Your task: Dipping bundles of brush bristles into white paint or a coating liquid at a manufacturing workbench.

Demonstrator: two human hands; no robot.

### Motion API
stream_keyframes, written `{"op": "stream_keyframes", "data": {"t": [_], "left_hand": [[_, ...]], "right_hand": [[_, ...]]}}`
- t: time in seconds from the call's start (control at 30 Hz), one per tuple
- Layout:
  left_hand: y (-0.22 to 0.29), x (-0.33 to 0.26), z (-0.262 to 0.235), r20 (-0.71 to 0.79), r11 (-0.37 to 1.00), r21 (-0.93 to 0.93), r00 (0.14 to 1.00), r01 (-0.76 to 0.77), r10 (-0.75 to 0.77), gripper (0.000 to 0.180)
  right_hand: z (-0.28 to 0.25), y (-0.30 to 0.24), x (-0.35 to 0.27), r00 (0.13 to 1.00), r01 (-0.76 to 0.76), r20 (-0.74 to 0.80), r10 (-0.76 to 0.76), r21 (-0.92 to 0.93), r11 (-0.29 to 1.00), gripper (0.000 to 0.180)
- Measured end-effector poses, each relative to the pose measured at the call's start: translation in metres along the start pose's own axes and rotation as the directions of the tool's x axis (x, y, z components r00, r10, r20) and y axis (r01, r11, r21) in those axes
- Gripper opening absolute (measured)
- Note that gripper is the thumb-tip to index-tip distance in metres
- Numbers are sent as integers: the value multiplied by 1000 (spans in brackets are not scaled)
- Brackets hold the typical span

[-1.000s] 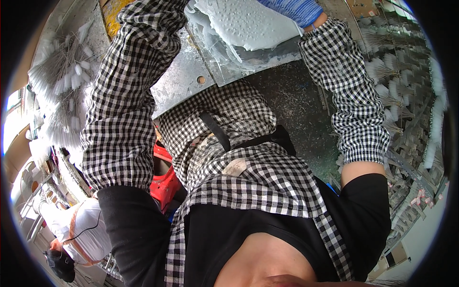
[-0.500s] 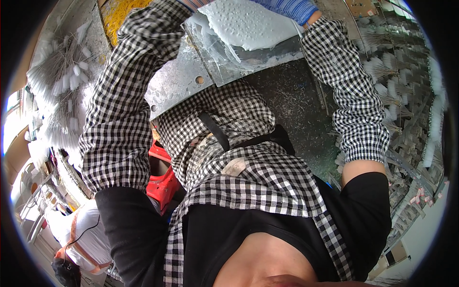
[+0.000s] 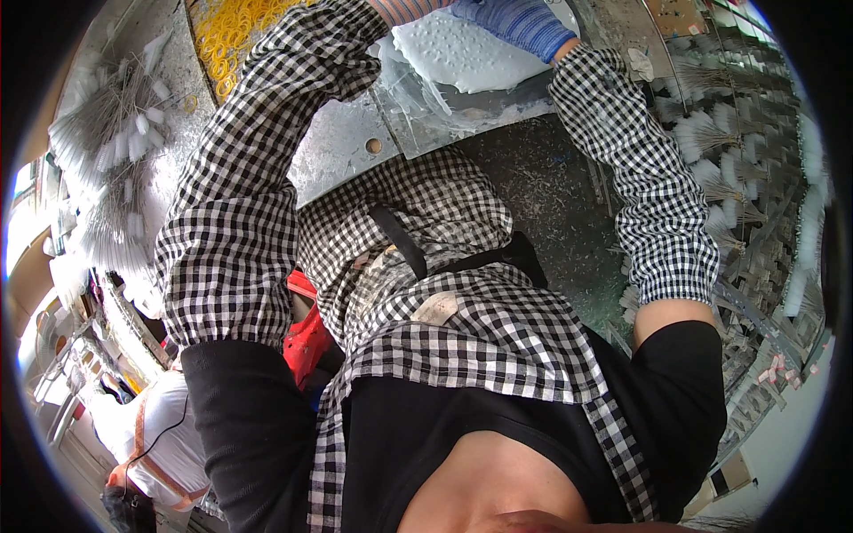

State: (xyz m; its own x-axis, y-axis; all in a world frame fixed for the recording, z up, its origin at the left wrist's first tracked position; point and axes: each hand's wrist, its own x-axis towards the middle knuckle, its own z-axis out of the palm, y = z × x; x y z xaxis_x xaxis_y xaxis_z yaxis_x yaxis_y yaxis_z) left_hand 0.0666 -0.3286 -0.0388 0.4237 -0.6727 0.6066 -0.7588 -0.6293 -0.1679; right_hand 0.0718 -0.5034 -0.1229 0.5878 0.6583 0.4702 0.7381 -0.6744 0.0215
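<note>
At the upper edge, my left hand wears a striped orange-and-grey glove, its fingers cut off by the picture's edge. My right hand, in a blue striped glove, reaches in toward it, and the two nearly meet. Whatever they may hold is out of sight. Below them lies a glossy white mass with a bumpy surface, like thick paste. It is spread over a metal plate with whitish smears near its edge.
Yellow rubber bands lie heaped at the upper left. Bundles of wire-stemmed white brushes are at the left; more brush bundles line the right. A red plastic object is beside my lap. Another person is at the lower left.
My left arm has moved right and inward, bringing the left hand closer to the right one. The right hand has shifted left and slightly down, over the white mass.
</note>
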Motion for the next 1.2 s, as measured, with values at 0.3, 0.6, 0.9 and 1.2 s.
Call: {"op": "stream_keyframes", "data": {"t": [0.3, 0.6, 0.9, 1.2], "left_hand": [[-1, 5, 3, -21, 1000, 20, 1000, -22, 23, 46], [-5, 12, -18, 97, 951, 26, 946, 308, -310, 49], [-4, -94, -116, 402, -260, -859, 268, 441, -876, 47], [117, -196, -48, 294, -179, -906, 266, 384, -918, 45]], "right_hand": [[6, 9, -12, 999, 21, 27, -20, -20, 1000, 43], [-32, -10, 6, 996, -88, 3, 89, 133, 987, 35], [-208, -91, -32, 785, -460, -106, 610, 559, 690, 13], [-176, -146, -34, 887, -341, 21, 461, 701, 626, 11]]}}
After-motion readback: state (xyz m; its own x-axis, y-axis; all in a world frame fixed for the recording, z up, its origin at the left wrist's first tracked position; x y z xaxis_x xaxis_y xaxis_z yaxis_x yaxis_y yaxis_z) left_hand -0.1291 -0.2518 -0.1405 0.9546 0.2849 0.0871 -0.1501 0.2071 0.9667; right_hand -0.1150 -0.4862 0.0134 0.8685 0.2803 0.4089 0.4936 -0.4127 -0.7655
